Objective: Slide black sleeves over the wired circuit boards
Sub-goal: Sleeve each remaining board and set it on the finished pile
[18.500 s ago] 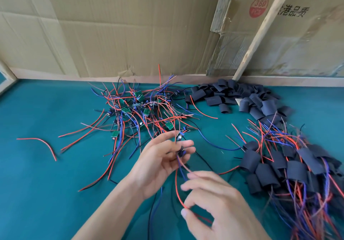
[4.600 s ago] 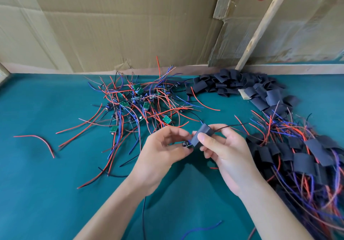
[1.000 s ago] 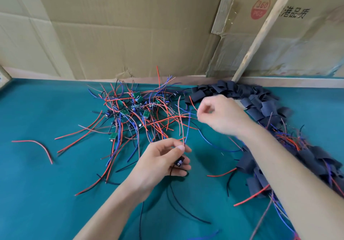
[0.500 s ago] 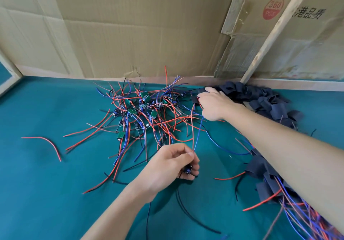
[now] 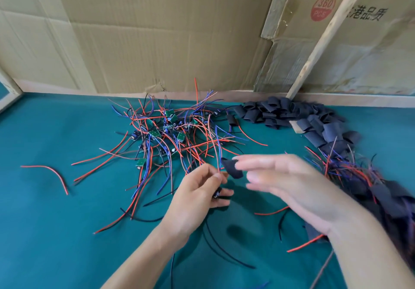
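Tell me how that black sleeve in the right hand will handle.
The black sleeve probably weighs little: the right hand carries it at its fingertips. It looks flattened, so likely soft and unlikely to roll.

Bright, even daylight fills the scene, with no glare on the matte teal felt tabletop (image 5: 56, 232). Soft, diffuse shadows fall just below and right of the bare left hand (image 5: 197, 201). The bare right hand (image 5: 289, 190) is smeared by motion blur, its fingers ghosted. The tangled heap of sleeved red and blue wires (image 5: 386, 190) at the right edge is blurred too. Wide-angle distortion bends the brown corrugated cardboard wall (image 5: 157, 30) towards the corners.
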`<state>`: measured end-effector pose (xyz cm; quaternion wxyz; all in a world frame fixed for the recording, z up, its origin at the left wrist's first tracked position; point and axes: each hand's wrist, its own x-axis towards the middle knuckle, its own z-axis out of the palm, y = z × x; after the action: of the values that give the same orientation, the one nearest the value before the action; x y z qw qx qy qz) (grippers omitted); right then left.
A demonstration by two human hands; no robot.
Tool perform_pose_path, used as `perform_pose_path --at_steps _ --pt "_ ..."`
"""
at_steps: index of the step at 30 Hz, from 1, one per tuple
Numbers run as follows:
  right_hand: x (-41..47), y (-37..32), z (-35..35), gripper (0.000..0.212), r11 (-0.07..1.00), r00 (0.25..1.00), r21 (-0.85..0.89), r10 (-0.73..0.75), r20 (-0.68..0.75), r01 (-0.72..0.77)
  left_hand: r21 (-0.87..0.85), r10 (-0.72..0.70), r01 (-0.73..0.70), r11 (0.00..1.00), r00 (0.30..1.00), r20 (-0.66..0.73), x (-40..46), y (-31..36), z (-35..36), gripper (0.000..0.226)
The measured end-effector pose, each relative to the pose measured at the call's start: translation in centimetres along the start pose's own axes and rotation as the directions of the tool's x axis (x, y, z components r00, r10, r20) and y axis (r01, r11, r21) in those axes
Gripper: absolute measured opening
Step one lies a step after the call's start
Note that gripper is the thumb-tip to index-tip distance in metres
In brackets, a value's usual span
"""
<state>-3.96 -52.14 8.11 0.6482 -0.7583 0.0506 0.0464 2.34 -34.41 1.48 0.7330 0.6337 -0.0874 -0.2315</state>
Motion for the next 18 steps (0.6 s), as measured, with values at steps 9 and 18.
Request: perform_pose_path --at_steps 9,18 --pt "-0.5 4.2 3.1 0.029 0.981 0.968 0.100 -0.145 -0.203 0.168 0.126 0.169 -0.163 0.979 0.985 -0.034 -0.1 -0.5 0.0 0.025" --pt "0.3 6.1 2.9 0.017 0.945 0.827 -0.317 -0.237 -0.510 0.075 0.207 0.107 -0.110 0.972 0.994 0.027 -0.1 -0.6 0.0 0.027"
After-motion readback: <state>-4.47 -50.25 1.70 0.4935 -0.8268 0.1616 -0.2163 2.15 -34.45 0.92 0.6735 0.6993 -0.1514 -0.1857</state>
